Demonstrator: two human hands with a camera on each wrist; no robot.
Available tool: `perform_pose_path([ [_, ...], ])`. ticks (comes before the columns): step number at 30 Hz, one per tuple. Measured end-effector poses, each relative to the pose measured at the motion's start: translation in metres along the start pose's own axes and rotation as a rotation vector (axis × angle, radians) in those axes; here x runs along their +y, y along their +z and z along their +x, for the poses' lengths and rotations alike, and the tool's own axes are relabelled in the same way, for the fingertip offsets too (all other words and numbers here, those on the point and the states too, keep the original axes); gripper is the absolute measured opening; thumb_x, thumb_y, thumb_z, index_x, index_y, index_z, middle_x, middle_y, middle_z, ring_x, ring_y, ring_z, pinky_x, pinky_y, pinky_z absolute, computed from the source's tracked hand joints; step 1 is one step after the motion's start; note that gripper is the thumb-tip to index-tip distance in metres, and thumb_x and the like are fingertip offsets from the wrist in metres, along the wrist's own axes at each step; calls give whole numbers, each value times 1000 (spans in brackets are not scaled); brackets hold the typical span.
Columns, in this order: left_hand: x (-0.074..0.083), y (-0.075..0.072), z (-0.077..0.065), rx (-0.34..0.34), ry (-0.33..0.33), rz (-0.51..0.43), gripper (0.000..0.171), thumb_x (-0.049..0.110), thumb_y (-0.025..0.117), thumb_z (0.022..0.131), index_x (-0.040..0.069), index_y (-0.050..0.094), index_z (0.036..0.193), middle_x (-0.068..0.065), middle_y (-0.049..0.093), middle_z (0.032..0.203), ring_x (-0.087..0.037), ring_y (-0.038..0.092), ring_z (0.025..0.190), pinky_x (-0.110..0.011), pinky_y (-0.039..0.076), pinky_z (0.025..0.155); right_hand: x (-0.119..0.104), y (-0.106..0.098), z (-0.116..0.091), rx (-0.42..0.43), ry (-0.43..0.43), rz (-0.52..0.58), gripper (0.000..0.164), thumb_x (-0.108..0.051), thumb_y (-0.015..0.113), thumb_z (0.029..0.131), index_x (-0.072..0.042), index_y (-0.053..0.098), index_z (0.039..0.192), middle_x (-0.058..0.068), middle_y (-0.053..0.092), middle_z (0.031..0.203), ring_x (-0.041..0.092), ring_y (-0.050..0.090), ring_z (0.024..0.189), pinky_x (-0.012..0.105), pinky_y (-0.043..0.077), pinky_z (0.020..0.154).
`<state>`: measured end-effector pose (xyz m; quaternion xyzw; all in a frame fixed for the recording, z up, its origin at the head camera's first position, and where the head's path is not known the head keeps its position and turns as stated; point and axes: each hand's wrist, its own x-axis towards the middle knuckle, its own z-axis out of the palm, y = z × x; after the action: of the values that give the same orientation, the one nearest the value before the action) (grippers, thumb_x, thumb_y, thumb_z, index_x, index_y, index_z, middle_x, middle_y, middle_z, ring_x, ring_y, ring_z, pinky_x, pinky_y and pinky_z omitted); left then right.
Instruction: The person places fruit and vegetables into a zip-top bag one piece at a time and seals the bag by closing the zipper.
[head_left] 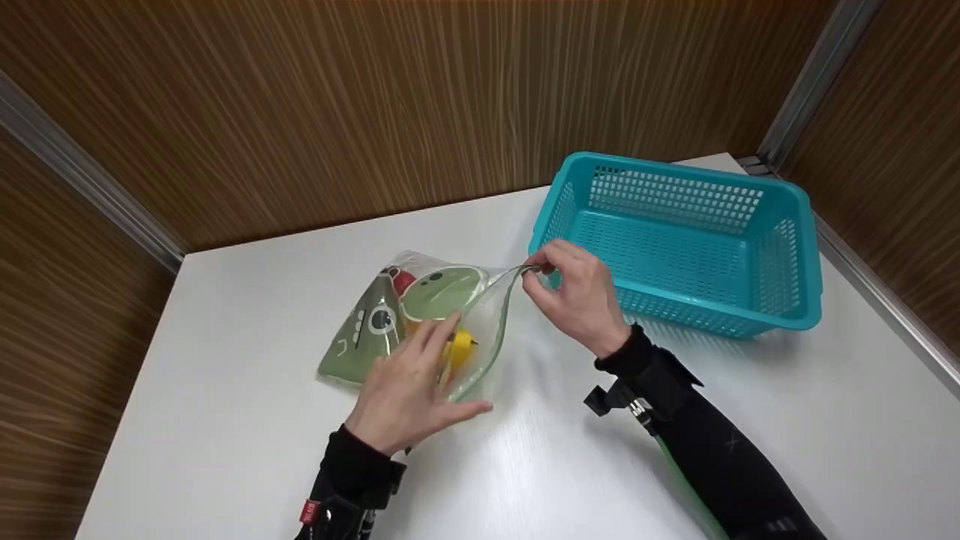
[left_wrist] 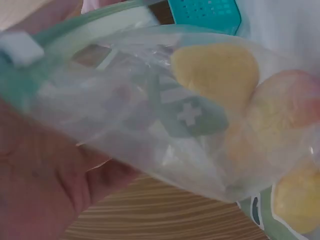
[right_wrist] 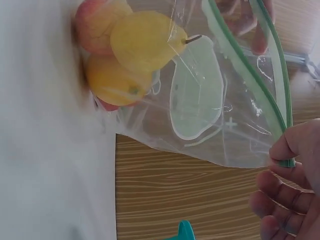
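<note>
A clear zip bag (head_left: 442,294) printed with green cartoon figures lies on the white table, its green-edged mouth parted. My right hand (head_left: 577,296) pinches the far corner of that mouth between thumb and finger. Over the near side of the bag is my left hand (head_left: 409,382), its fingers extended and the thumb spread away, beside the opening. Through the plastic in the right wrist view show a yellow pear (right_wrist: 145,40), an orange (right_wrist: 117,82) and a red-yellow apple (right_wrist: 97,25). A white zip slider (left_wrist: 22,47) appears close to the left hand in the left wrist view.
A turquoise plastic basket (head_left: 675,296) with perforated walls stands on the table (head_left: 247,315) at the right, close to my right hand. Wood-grain panels (head_left: 375,112) rise behind and at both sides, with metal strips at their corners.
</note>
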<state>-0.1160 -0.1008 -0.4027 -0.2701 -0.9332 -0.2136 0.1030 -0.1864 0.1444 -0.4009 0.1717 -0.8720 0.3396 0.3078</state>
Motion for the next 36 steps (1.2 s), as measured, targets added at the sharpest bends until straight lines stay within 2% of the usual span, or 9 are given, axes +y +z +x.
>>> perform_pose_path([
  [3, 1, 2, -1, -82, 36, 10, 109, 59, 78, 65, 23, 22, 152, -1, 52, 132, -13, 58, 96, -28, 53, 69, 3, -3, 2, 7, 26, -5, 8, -13, 61, 83, -13, 67, 79, 2, 67, 77, 13, 59, 73, 28, 49, 66],
  [8, -2, 0, -2, -90, 58, 14, 105, 22, 82, 67, 24, 21, 152, 1, 53, 127, -13, 58, 97, -28, 52, 66, 5, -8, 5, -26, 44, -1, 8, -15, 61, 84, -11, 68, 81, 4, 67, 79, 17, 61, 74, 29, 50, 68],
  [11, -6, -4, -2, -67, 34, 9, 92, 14, 79, 71, 26, 31, 149, 3, 57, 121, -12, 60, 94, -26, 52, 67, 7, -13, 7, -33, 61, 2, 8, -15, 61, 84, -11, 68, 82, 5, 67, 80, 18, 61, 75, 29, 51, 70],
  [13, -9, -6, -1, -22, 12, -13, 75, 10, 77, 74, 24, 46, 141, 3, 63, 111, -13, 63, 89, -26, 53, 67, 9, -16, 8, -30, 73, 8, 8, -14, 61, 84, -11, 68, 82, 5, 68, 80, 17, 60, 75, 30, 50, 70],
  [17, -17, -13, 0, 133, -28, -39, 40, 6, 74, 77, 17, 67, 114, 2, 70, 96, -14, 69, 80, -28, 55, 64, 12, -24, 11, -21, 90, 33, 8, -14, 62, 85, -11, 68, 82, 5, 68, 79, 16, 59, 74, 29, 48, 70],
  [21, -26, -21, 0, 277, -98, -61, 21, 10, 73, 81, 13, 72, 102, -1, 72, 93, -13, 69, 73, -27, 55, 60, 13, -31, 12, -35, 93, 53, 8, -15, 62, 86, -10, 68, 83, 7, 68, 80, 17, 59, 76, 37, 52, 72],
  [25, -35, -26, 0, 467, -171, -126, 14, 13, 72, 83, 13, 74, 97, -2, 71, 87, -10, 64, 68, -19, 46, 55, 10, -39, 12, -75, 79, 56, 7, -16, 64, 86, -10, 67, 84, 5, 68, 81, 16, 59, 77, 31, 49, 69],
  [30, -41, -28, 1, 710, -198, -286, 10, 16, 72, 83, 11, 75, 92, -5, 71, 81, -7, 61, 68, -9, 42, 56, 5, -52, 12, -138, 73, 70, 7, -17, 63, 87, -12, 67, 83, 2, 67, 81, 15, 59, 78, 20, 39, 60],
  [36, -39, -30, 1, 927, -221, -416, 13, 10, 78, 76, 8, 75, 88, -11, 71, 75, 9, 55, 72, -11, 43, 58, 1, -74, 13, -241, 61, 143, 7, -16, 64, 87, -13, 69, 83, -3, 67, 81, 6, 56, 77, 17, 40, 61],
])
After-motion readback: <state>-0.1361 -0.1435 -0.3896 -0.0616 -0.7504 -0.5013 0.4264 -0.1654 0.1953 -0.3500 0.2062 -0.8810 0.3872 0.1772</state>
